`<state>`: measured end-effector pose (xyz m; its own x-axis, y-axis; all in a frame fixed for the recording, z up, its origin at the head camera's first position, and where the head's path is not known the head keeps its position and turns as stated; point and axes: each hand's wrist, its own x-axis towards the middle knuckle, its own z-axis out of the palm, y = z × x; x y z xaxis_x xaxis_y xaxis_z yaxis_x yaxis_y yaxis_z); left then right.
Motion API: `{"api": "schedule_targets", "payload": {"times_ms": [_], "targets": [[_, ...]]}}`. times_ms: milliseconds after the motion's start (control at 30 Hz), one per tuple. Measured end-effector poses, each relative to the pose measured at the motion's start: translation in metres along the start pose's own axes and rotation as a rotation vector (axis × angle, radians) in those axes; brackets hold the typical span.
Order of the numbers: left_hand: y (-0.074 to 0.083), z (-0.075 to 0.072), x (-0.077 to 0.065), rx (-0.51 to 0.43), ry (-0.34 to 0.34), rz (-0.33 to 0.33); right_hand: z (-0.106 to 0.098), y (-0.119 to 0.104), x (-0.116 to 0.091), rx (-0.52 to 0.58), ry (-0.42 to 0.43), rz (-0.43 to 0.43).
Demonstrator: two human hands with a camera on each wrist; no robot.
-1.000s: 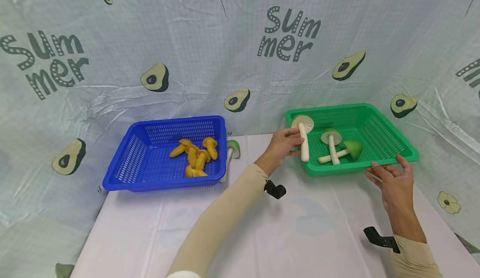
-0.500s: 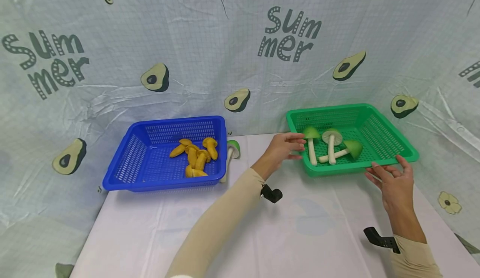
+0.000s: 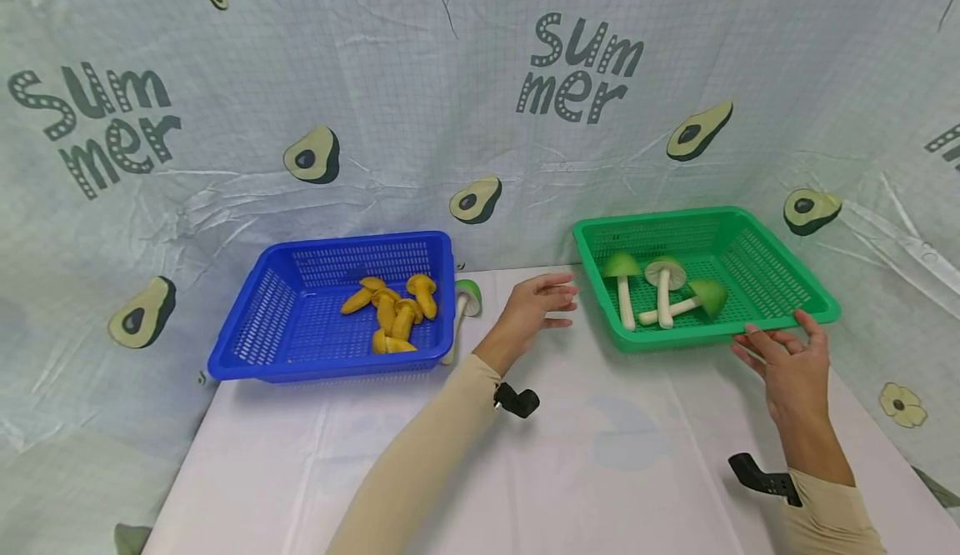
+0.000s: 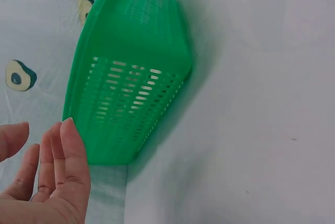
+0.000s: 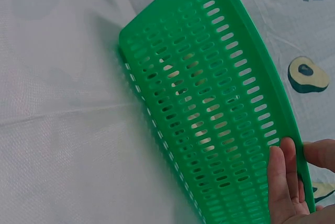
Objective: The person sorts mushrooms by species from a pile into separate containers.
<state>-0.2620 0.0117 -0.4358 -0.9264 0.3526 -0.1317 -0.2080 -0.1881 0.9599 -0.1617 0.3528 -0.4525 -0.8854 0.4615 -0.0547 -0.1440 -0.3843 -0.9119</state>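
Observation:
My left hand [image 3: 528, 312] is empty, its fingers loosely extended, just left of the green basket [image 3: 675, 337]. In the left wrist view its fingertips appear close to the basket's end wall [image 4: 112, 109]. My right hand [image 3: 797, 372] grips the basket's near rim at the right corner. Its thumb [image 5: 320, 153] lies on one side of the rim and its fingers on the other. Three toy mushrooms with green caps and pale stems lie inside: one on the left [image 3: 625, 292], one in the middle [image 3: 663, 288] and one on its side [image 3: 705, 295].
A blue basket [image 3: 300, 369] stands at left with several yellow mushrooms [image 3: 401, 317] in its right half. Another green-capped mushroom [image 3: 467, 298] lies on the white table [image 3: 570, 472] against its right side, partly hidden. A printed cloth [image 3: 390, 138] hangs behind.
My left hand held a mushroom over the green basket's left end, let it go inside, then moved left out of the basket. My right hand has stayed on the rim.

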Motion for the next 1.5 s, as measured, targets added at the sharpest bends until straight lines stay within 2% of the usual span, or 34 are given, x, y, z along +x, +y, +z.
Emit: {"api": "schedule_targets", "payload": {"times_ms": [300,667,967,1200,1500], "targets": [[-0.015,-0.028,-0.01,-0.073,0.071,0.002,0.001,0.0,0.001,0.023,-0.003,0.008],[-0.02,-0.05,-0.026,-0.055,0.165,0.007,0.001,-0.001,0.002,0.042,-0.001,0.013],[-0.021,-0.058,-0.036,-0.003,0.215,0.047,0.0,-0.001,0.002,0.035,0.002,0.01],[-0.024,-0.058,-0.044,0.056,0.245,0.064,0.0,0.0,0.0,0.053,-0.001,0.013],[-0.026,-0.056,-0.052,0.192,0.299,0.163,0.0,0.0,-0.001,0.05,-0.006,0.013]]}}
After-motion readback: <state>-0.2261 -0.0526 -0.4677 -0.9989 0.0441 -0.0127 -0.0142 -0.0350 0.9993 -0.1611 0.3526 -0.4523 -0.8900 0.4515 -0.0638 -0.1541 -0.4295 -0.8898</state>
